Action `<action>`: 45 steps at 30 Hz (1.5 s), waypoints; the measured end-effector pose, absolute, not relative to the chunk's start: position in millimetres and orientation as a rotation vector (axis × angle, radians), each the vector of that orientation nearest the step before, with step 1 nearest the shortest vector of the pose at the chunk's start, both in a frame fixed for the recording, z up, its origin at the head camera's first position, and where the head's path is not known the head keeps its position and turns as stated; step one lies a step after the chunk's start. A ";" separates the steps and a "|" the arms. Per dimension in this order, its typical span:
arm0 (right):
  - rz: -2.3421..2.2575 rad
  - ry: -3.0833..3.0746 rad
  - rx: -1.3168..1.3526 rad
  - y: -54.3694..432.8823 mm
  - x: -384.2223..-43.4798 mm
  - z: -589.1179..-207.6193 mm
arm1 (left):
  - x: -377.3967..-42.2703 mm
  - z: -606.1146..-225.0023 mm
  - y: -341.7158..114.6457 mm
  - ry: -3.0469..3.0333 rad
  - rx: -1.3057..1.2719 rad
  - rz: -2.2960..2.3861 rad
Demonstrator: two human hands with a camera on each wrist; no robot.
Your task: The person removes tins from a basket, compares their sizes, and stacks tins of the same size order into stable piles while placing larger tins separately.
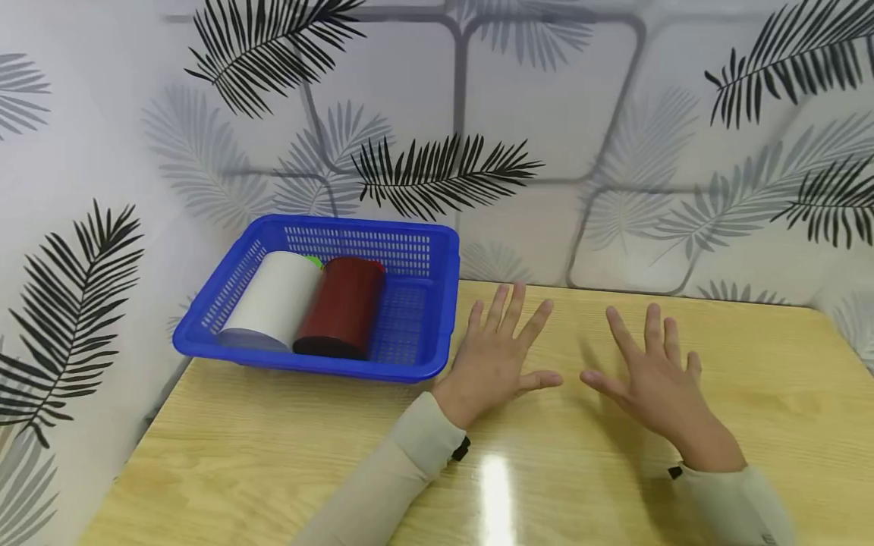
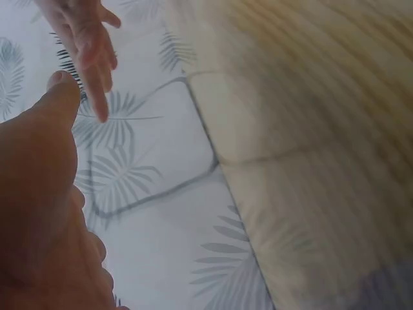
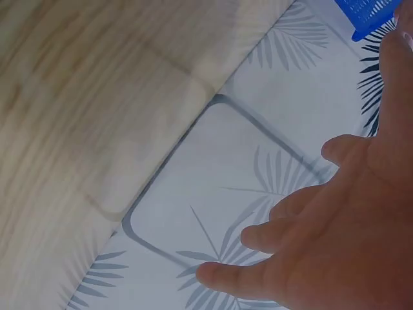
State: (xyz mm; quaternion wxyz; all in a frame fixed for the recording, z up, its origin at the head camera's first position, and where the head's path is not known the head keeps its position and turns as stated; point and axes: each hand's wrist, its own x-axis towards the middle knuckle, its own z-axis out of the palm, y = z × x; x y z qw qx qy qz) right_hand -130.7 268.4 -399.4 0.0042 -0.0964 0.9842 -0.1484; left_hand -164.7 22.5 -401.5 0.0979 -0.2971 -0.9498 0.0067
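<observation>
My left hand is spread over the table with its fingers straight and nothing in it, just right of a blue plastic basket. To its right, my right hand is spread too, fingers apart and holding nothing. The two thumbs point toward each other with a gap between them. Inside the basket lie a white cylinder and a dark red cylinder, side by side. Bits of green and red peek out behind them, mostly hidden. In the left wrist view the right hand shows beyond the left thumb.
The light wood table runs back to a wall covering printed with palm leaves. The basket stands at the table's back left, near its left edge. A bright reflection lies on the tabletop between the forearms.
</observation>
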 end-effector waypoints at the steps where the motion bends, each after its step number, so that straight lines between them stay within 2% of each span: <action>1: -0.475 3.085 -0.300 269.0 -129.2 -399.7 | -163.2 -399.3 23.3 -2.812 -0.896 0.007; 8: -0.517 3.078 -0.304 268.6 -124.4 -400.1 | -150.2 -382.7 22.8 -2.785 -1.004 -0.111; 14: -0.556 3.096 -0.321 265.8 -126.0 -393.0 | -149.7 -358.9 -1.8 -2.744 -1.024 -0.253; 21: -0.635 3.109 -0.327 261.3 -122.3 -382.5 | -147.4 -338.3 -55.6 -2.735 -0.969 -0.378; 32: -0.837 3.123 -0.447 249.7 -128.6 -372.9 | -148.2 -336.5 -149.9 -2.722 -0.808 -0.417; 45: -0.976 3.012 -0.523 203.9 -138.3 -356.6 | -150.9 -343.4 -238.4 -2.819 -0.533 -0.348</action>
